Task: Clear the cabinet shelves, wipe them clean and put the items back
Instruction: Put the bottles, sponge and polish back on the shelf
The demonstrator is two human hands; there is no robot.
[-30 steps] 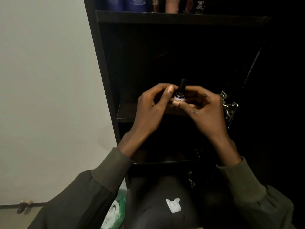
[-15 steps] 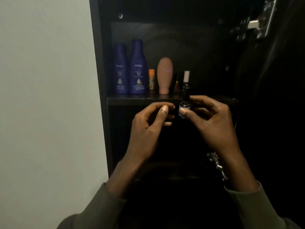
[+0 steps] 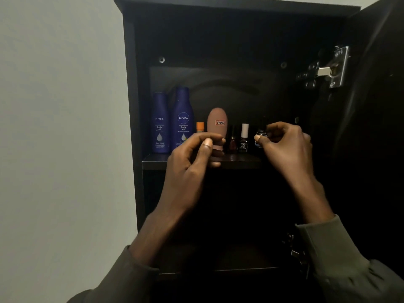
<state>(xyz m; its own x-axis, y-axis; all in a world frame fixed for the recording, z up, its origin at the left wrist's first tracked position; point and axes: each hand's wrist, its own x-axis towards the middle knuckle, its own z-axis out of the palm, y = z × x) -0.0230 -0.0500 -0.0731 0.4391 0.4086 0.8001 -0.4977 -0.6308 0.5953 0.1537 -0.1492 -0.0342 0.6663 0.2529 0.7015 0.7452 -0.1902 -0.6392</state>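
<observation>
Right hand (image 3: pixel 284 145) fingers pinch small dark bottle (image 3: pixel 260 135) at 3 o'clock end of shelf (image 3: pixel 196 164) row, beside white-capped bottle (image 3: pixel 244 138). Left hand (image 3: pixel 192 158) loosely curled, empty. Bottle likely glass: light, slick, fragile; grip body, not cap.

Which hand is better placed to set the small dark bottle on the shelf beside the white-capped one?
Right. The right hand already pinches the small dark bottle just right of the white-capped bottle; the left hand holds nothing, nearer the pink tube.
</observation>
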